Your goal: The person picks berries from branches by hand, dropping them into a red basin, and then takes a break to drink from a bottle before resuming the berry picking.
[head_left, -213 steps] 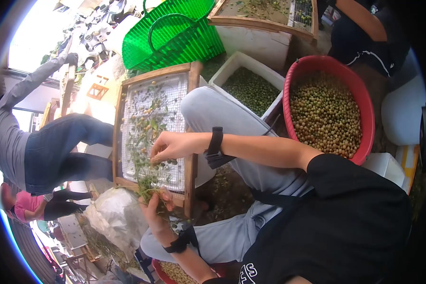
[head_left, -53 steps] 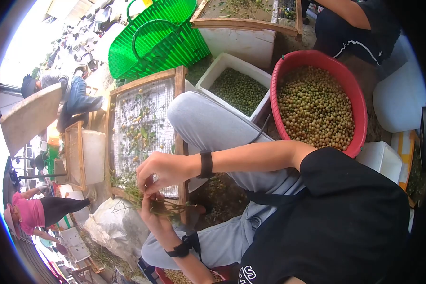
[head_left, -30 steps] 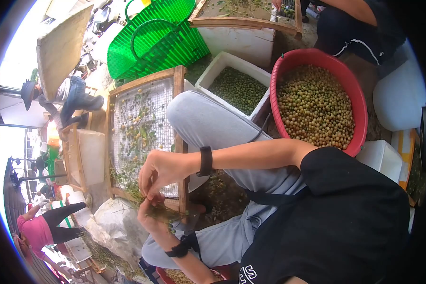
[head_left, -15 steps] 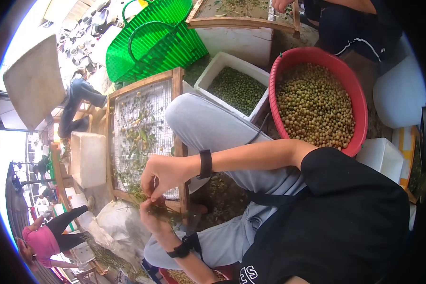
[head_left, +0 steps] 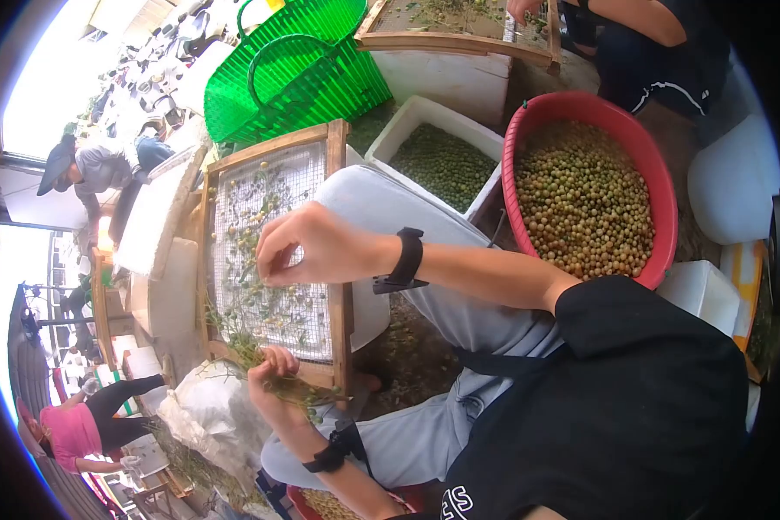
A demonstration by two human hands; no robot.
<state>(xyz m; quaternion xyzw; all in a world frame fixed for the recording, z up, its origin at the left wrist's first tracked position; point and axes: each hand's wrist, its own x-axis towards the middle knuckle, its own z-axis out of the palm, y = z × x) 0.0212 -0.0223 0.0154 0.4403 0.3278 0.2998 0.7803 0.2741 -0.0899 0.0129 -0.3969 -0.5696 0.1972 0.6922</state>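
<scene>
My left hand (head_left: 276, 386), low in the view, is closed around a bunch of thin green twigs (head_left: 245, 351) bearing small leaves. Above it, my right hand (head_left: 321, 247) hovers over a wood-framed mesh screen (head_left: 339, 217). Its thumb and fingers are pinched together, apart from the twigs; whatever may be between the tips is hidden. Loose leaves, stems and small round yellow-green fruits (head_left: 264, 208) lie scattered on the mesh. The screen stands in front of my knees, and the twigs overlap its near corner.
A red tub (head_left: 667, 199) of small round fruits and a white foam box (head_left: 390, 130) of greener ones stand beside my leg. Green baskets (head_left: 277, 95) are behind. A co-worker's hand (head_left: 522, 9) is at another screen (head_left: 459, 41). A person in grey (head_left: 104, 165) bends near a foam slab (head_left: 160, 212).
My right hand has moved up and away from the twigs, which it was touching beside my left hand. The left hand keeps hold of them. A person in grey has come into view behind the foam slab.
</scene>
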